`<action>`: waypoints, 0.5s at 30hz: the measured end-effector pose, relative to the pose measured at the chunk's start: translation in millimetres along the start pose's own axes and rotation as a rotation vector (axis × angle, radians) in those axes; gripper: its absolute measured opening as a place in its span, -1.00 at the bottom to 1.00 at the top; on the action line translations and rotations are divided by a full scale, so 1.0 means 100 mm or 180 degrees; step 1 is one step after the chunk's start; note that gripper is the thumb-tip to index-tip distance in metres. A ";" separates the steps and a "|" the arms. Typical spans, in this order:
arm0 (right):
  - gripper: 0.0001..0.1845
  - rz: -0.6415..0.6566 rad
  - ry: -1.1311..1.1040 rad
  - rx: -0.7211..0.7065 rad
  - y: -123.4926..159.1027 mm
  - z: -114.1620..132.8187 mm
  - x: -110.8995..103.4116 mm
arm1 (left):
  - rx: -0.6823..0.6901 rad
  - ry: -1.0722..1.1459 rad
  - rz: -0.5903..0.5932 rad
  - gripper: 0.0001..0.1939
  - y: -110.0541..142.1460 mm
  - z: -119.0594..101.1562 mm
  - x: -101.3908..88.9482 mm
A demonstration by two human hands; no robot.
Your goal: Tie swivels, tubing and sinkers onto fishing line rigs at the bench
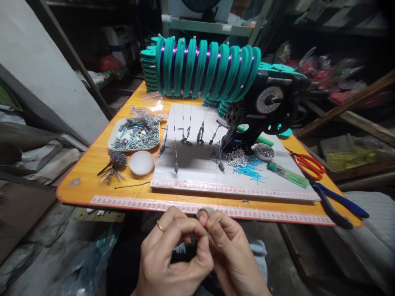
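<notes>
My left hand point(173, 250) and my right hand point(231, 250) meet just below the near edge of the orange table point(92, 164). Both pinch together at the fingertips. A thin light-blue tube point(215, 224) sticks out from between my right thumb and forefinger, and a fine line seems to run through it. A ring sits on my left hand. On the white board point(197, 168) several rigged lines with dark sinkers hang down from a row of teal spools point(206, 68) wound with purple line.
A tray of small metal parts point(135, 135), a white bowl point(141, 163) and a bundle of wire pieces point(114, 164) lie left. Right are beads point(237, 158), blue tubes point(253, 170), a green pen-like tool point(286, 174), red scissors point(308, 164), blue pliers point(336, 203) and a black winder with a dial point(265, 102).
</notes>
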State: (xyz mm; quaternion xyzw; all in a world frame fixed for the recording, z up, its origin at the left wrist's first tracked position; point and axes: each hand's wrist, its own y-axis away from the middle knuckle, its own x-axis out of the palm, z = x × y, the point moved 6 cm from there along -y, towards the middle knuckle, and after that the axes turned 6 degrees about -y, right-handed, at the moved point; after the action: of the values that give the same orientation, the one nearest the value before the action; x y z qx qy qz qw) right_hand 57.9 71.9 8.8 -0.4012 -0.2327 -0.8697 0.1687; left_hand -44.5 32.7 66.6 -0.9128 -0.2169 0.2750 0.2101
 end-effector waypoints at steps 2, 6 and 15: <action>-0.81 -0.0027 -0.0014 0.0001 0.00 0.00 -0.01 | -0.0053 0.0032 -0.0033 -0.83 0.00 0.00 0.01; -0.79 -0.0094 -0.0025 0.0012 0.01 0.01 0.01 | -0.0094 0.0040 -0.0057 -0.82 0.00 -0.01 0.02; -0.80 -0.0142 -0.0028 0.0040 0.02 0.01 0.01 | -0.0102 -0.0001 -0.0060 -0.83 0.00 -0.02 0.01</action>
State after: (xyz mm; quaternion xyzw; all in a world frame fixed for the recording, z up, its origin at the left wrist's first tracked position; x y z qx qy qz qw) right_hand 58.6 70.6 10.2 -0.3986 -0.2477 -0.8701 0.1508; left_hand -43.0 32.9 67.6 -0.9140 -0.2298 0.2696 0.1980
